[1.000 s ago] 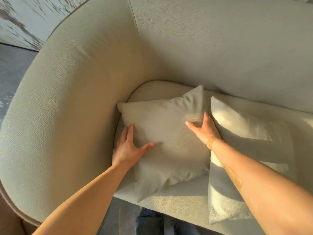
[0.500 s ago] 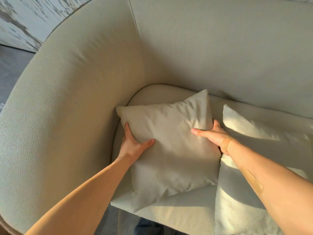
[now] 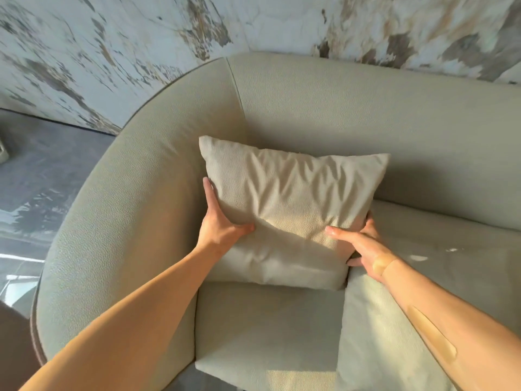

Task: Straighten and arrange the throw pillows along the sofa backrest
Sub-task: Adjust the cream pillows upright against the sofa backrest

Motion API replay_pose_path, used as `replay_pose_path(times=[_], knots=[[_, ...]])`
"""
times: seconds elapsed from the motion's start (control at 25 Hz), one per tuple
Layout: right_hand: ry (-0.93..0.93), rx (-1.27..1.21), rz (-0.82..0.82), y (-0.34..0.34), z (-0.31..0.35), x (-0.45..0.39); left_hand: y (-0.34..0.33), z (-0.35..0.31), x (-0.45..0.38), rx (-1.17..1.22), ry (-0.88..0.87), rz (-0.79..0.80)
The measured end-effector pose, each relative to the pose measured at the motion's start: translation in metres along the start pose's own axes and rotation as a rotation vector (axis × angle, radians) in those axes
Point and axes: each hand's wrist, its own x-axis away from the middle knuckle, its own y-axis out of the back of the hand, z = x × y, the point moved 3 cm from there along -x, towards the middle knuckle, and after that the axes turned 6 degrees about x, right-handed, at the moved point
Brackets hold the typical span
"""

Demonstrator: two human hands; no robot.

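A beige throw pillow [image 3: 290, 204] stands upright in the sofa's left corner, leaning toward the backrest [image 3: 366, 119]. My left hand [image 3: 218, 227] grips its left edge, thumb on the front face. My right hand [image 3: 358, 244] grips its lower right edge, fingers behind and thumb in front. A second beige pillow [image 3: 375, 334] lies flat on the seat at the right, partly under my right forearm.
The curved sofa arm [image 3: 127, 221] wraps around the left side. The seat cushion [image 3: 265, 328] shows in front of the held pillow. A marbled wall [image 3: 141, 38] rises behind the sofa, and grey floor [image 3: 33, 176] lies to the left.
Both hands lifted the pillow off the seat and stood it upright against the backrest corner. The view tilted up, bringing the wall into sight.
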Motion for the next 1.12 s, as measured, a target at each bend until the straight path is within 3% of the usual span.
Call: replay_pose_path(times=[0.32,0.72,1.12], knots=[[0.193,-0.1,-0.112,0.01,0.055,-0.01,0.008,-0.047,-0.066,0.01,-0.055,0.054],[0.195,0.015,-0.175,0.023,0.064,-0.044,-0.005,-0.034,-0.11,-0.074,0.007,0.31],[0.255,0.329,-0.282,0.018,0.072,-0.038,-0.002,-0.042,-0.095,-0.124,0.02,0.217]])
